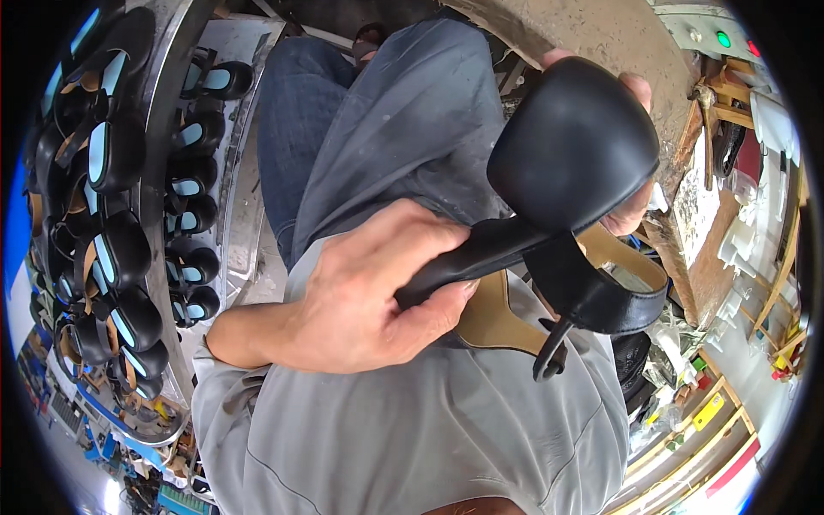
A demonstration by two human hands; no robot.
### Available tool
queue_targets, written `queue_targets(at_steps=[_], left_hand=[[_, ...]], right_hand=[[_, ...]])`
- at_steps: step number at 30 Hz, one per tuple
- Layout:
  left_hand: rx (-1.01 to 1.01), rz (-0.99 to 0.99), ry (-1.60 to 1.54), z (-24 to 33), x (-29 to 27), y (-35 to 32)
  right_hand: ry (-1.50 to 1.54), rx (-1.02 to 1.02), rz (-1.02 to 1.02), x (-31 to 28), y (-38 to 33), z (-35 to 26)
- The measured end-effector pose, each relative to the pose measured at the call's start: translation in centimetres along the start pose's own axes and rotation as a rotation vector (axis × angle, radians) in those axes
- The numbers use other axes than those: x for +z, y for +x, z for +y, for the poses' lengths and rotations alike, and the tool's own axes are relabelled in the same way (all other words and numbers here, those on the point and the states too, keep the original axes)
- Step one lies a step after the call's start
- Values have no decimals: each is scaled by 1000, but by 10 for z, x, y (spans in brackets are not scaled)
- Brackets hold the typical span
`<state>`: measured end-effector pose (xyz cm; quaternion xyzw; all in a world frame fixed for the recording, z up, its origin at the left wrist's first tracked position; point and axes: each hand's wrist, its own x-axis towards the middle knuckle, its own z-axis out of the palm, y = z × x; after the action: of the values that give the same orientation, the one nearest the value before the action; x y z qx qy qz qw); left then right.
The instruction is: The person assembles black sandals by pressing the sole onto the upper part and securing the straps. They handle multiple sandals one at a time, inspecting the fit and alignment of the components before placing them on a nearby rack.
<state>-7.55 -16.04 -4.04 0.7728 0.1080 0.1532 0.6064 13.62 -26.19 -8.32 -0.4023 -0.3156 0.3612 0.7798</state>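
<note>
Left hand (360, 292) grips black shoe (566, 163); right hand (631, 206) behind it

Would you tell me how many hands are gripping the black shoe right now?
2: the left hand wraps the black shoe at its heel; the right hand is behind its rounded toe, mostly hidden.

Black shoe (571, 163) hides most of right hand (633, 210)

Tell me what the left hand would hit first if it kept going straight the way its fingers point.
The left hand points right, fingers wrapped around the black shoe's heel stem. Straight on, it would likely first meet the shoe's black strap with its tan lining, then the right hand behind the shoe. Depth is unclear.
</note>
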Motion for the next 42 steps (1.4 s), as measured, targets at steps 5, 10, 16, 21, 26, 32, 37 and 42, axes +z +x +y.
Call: queue_targets(at_steps=[5,10,16,21,26,32,37,42], left_hand=[[241,33,155,-1,6,17],[298,33,269,3,9,28],[285,-21,308,9,2,43],[-166,-180,-7,-13,-11,51],[-459,-25,-841,-19,-41,48],[-485,28,-793,-35,-42,30],[-506,37,-633,-51,-45,16],[-596,29,-585,-50,-47,11]], right_hand=[[-81,-50,57,11,-3,-4],[-90,-18,120,23,-3,-8],[-49,-5,233,35,-2,-11],[-601,183,165,43,22,-24],[-103,273,274,53,30,-17],[28,369,-4,63,-28,-17],[-90,365,-5,69,-29,-18],[-249,210,-27,70,-24,-18]])
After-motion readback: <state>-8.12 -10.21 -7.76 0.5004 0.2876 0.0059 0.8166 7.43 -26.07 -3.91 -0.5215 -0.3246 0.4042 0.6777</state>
